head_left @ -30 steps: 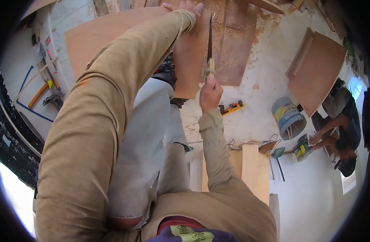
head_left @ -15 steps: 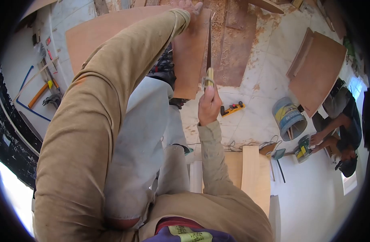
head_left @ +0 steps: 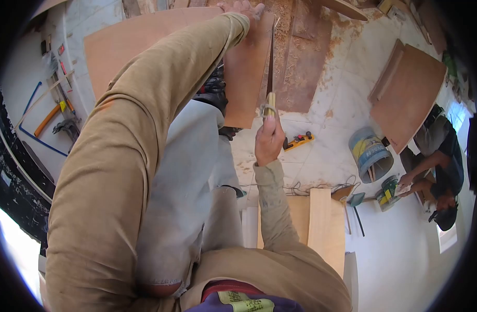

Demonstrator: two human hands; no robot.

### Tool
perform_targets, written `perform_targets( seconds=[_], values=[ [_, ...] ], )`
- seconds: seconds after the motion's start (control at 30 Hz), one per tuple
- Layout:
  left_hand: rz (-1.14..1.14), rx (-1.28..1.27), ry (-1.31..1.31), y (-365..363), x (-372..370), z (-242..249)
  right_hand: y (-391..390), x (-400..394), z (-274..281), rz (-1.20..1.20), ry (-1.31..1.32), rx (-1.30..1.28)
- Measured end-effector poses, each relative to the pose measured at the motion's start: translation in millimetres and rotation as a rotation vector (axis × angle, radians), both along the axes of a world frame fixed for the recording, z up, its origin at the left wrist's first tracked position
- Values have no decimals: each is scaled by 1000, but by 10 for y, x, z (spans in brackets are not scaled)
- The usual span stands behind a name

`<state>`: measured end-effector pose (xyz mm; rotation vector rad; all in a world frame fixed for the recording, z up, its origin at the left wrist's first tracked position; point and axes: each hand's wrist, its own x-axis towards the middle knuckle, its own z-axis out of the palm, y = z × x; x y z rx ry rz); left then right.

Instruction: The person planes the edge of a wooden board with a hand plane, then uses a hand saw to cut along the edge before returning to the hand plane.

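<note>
My right hand (head_left: 269,139) is closed around the pale handle of a handsaw (head_left: 270,93). The saw's narrow dark blade points away from me, along the right edge of a curved reddish-brown wooden panel (head_left: 243,78). At the far end of that panel, my left hand (head_left: 243,9) lies on the surface with fingers spread, partly cut off by the view's top edge. My left sleeve covers much of the panel, and my shoe shows beside it.
A yellow hand plane (head_left: 299,141) sits on the tiled floor. Sawdust-covered boards (head_left: 306,67) lie beyond the saw. To the right are another wooden panel (head_left: 409,93), a bucket (head_left: 371,154) and a crouching person (head_left: 441,161). A hammer (head_left: 47,119) and other tools lie at left.
The saw and my right hand have shifted slightly toward me along the panel's edge. My left hand stays on the panel. The other person's hands have moved near the small pail.
</note>
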<state>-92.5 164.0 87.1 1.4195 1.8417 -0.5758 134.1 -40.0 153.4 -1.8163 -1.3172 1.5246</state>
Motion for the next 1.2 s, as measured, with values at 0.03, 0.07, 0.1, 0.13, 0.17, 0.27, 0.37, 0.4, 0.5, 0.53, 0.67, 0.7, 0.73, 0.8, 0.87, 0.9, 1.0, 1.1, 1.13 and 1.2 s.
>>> perform_targets(
  seconds=[0.03,0.07,0.1,0.13,0.17,0.27,0.37,0.4,0.5,0.53,0.67,0.7,0.73,0.8,0.87,0.9,1.0,1.1,1.13,1.2],
  values=[
    [2,6,6,11,-17,-15,-49,16,24,-3,-4,1],
    [-3,11,10,-9,-17,-35,98,-39,-72,30,-17,-3],
    [-2,18,6,-25,-20,-50,255,-115,-184,62,-38,-9],
    [0,36,6,-19,-23,-47,653,-360,-390,66,-89,151],
    [1,47,10,-24,-13,-42,1015,-556,-697,57,-154,213],
    [-9,34,26,-60,6,-29,1423,-794,-883,8,-1,288],
    [-25,-14,31,-34,39,-22,701,-323,-583,65,-13,124],
    [-26,-7,26,-38,36,-41,295,-105,-404,14,58,6],
    [-33,-13,56,-42,20,-228,119,-54,-36,8,-13,-50],
    [-36,-32,66,-67,21,-227,135,-64,48,29,-47,-52],
    [-24,-52,53,33,80,57,1327,-732,-950,-20,-22,178],
    [-18,-46,43,11,63,67,1454,-789,-1103,-40,20,128],
    [-27,-36,47,-3,65,42,1425,-753,-1100,-5,9,96],
    [-30,-18,50,-16,57,-24,1253,-621,-1055,48,7,29],
    [-21,13,42,-76,51,-62,856,-384,-805,60,28,-31],
    [-18,34,39,-59,43,-67,507,-191,-541,46,31,-78],
    [-31,-42,2,1,27,81,71,22,25,22,0,-92],
    [-14,-42,62,-15,65,-4,714,-323,-361,116,-72,66],
    [-4,4,42,5,58,-102,1079,-588,-639,49,-109,195],
    [13,78,18,-73,-17,-322,1471,-844,-897,18,-45,254]
  ],
)
